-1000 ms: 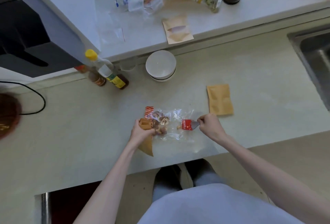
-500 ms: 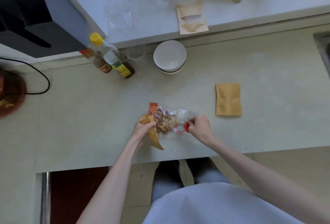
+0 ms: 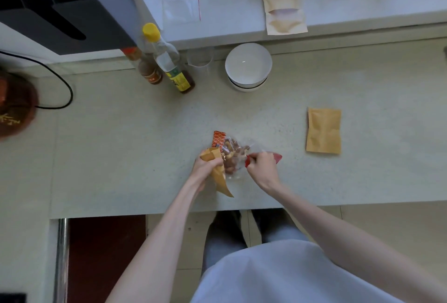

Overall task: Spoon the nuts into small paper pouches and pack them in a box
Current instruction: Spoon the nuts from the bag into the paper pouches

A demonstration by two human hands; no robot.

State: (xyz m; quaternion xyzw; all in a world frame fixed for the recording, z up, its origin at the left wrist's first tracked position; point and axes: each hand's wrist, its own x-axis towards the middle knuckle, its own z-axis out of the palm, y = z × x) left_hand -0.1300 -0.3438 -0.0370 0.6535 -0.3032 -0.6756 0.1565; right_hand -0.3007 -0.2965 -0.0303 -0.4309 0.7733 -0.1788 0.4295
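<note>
The left hand (image 3: 207,165) has its fingers curled round the upper part of a small brown paper pouch (image 3: 219,174), its mouth raised and its pointed lower corner trailing toward the counter edge; the right hand (image 3: 262,166) has its fingers bent and pinched on a red-handled spoon (image 3: 277,158), whose bowl is hidden, so what it carries cannot be told. Between the two hands lies a crinkled clear plastic bag (image 3: 235,155) with an orange patterned strip, holding brown nuts (image 3: 232,152); it touches the pouch. A second flat brown pouch (image 3: 323,131) lies well apart on the right of the speckled pale countertop (image 3: 121,157). At the back stand stacked white bowls (image 3: 248,65), glossy and round, the top one with nothing visible inside; beside them a clear cup (image 3: 200,57) and two sauce bottles (image 3: 167,61). Another paper pouch (image 3: 285,12) lies on the raised white ledge (image 3: 229,27).
</note>
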